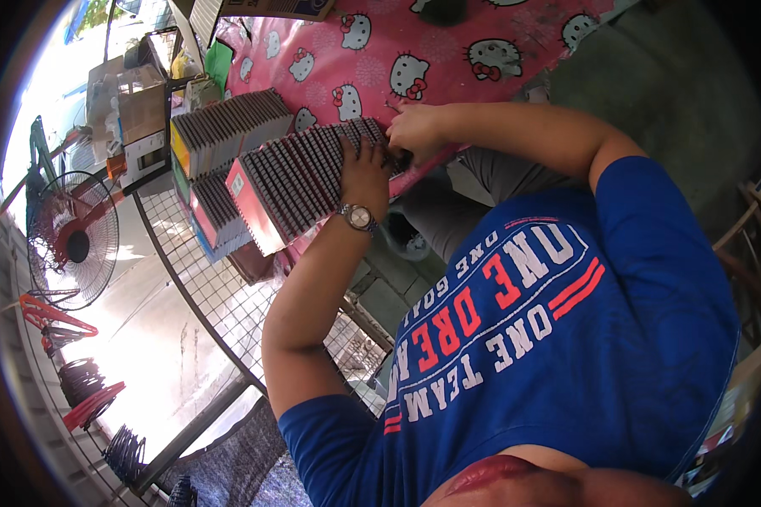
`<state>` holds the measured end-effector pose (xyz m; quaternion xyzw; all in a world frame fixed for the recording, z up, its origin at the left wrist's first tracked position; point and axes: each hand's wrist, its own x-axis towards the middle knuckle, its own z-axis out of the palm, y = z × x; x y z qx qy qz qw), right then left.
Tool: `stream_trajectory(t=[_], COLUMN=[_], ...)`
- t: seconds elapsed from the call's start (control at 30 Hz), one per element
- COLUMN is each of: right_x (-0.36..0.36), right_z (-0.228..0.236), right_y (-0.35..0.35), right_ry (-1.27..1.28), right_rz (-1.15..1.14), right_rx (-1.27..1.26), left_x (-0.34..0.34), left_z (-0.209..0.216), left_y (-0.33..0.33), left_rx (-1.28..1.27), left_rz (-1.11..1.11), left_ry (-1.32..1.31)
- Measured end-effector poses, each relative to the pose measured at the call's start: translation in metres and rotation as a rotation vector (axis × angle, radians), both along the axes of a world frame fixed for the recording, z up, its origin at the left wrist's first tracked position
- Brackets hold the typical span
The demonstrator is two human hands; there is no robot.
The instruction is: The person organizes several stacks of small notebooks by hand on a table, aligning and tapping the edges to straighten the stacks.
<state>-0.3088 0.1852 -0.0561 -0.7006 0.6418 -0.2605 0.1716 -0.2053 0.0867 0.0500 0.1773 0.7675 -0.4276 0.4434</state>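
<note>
A long row of spiral-bound notebooks stands packed on the pink table's near left edge, dark coil bindings facing up. Across the right end of this row lies my left hand, fingers stretched over the bindings, with a watch on its wrist. Just right of it, my right hand is at the end of the row, its fingers bent in against a small dark thing. The fingertips are partly hidden there, so what they hold cannot be made out.
The table's pink cover has a printed cat pattern. More spiral notebooks stand in stacks further left. A wire mesh rack lies beside the table, with a standing fan beyond it. Cardboard boxes are piled at the far left.
</note>
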Motion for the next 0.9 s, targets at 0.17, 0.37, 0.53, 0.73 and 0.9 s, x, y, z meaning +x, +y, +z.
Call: stream_trajectory(t=[0.17,0.37,0.53,0.73,0.9], right_x=[0.003,0.002,0.005,0.007,0.008], right_z=[0.016,-0.009,0.006,0.011,0.013], right_y=[-0.025,-0.003,-0.004,-0.031,-0.005], right_ry=[-0.087,0.089,0.097,-0.018,0.132], right_rz=[0.041,-0.067,-0.004,0.01,-0.072], right_rx=[0.339,-0.084,0.087,0.415,0.376], left_x=[0.0,0.003,0.005,0.002,0.01], left_z=[-0.004,-0.003,-0.007,-0.01,-0.009], left_y=[0.002,0.009,0.002,0.009,0.004], left_rx=[0.018,0.013,0.01,-0.023,-0.024], left_rz=[0.017,-0.013,-0.006,0.009,-0.058], left_ry=[0.006,0.01,0.016,0.013,0.033])
